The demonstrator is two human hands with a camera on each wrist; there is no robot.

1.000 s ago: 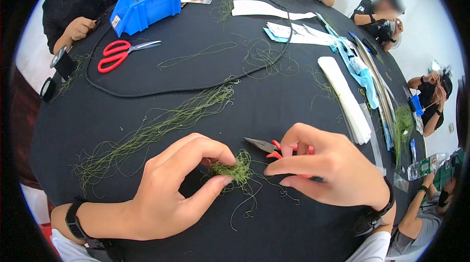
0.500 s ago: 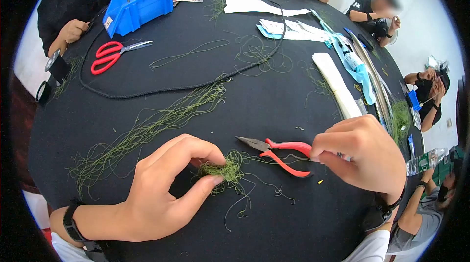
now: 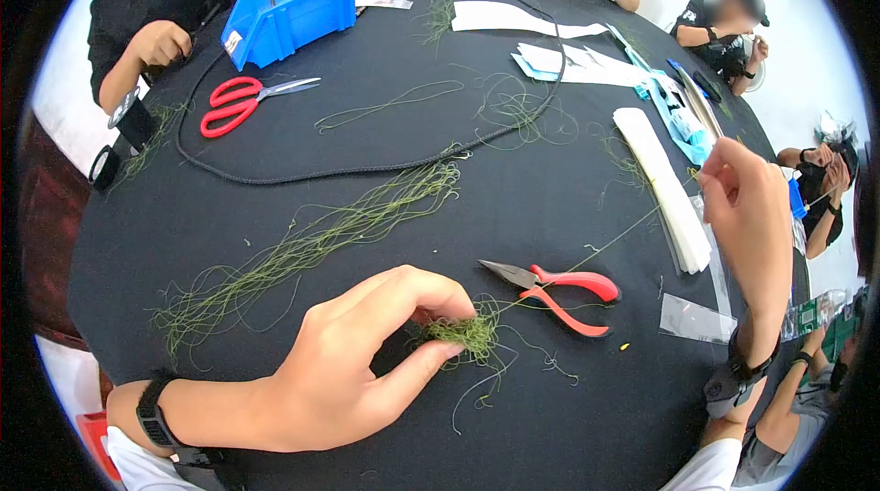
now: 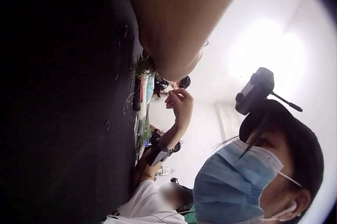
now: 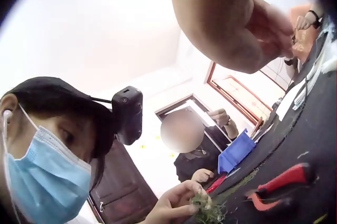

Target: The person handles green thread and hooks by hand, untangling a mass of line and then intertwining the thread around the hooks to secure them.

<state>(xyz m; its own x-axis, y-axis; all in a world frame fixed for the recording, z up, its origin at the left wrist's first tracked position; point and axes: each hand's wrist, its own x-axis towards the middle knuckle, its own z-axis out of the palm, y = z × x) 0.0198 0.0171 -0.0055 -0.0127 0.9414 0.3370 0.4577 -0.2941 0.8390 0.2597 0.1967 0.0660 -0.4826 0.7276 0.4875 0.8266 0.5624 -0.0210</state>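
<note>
My left hand [image 3: 357,367] pinches a tangled clump of green thread [image 3: 475,333] between thumb and fingers, low over the black cloth. Loose ends trail from the clump onto the cloth. Raised to the right, my right hand [image 3: 753,202] has its fingertips drawn together on a single green strand [image 3: 625,231], which runs taut up from the clump. Pliers with red handles [image 3: 587,283] lie beneath that strand, jaws pointing left. In the right wrist view the clump [image 5: 208,211] shows at the left fingertips. Beyond the left hand, a long bundle of green threads [image 3: 321,239] lies spread out.
Red-handled scissors [image 3: 234,110], a blue bin [image 3: 293,19] and a black cord loop [image 3: 321,176] lie farther back. White strips [image 3: 665,193] and a small clear bag [image 3: 697,319] are on the right. Other people sit around the table.
My right hand has moved from beside the clump up and to the right, drawing a strand out straight. The pliers, earlier partly covered by it, now show fully. My left hand keeps its pinch.
</note>
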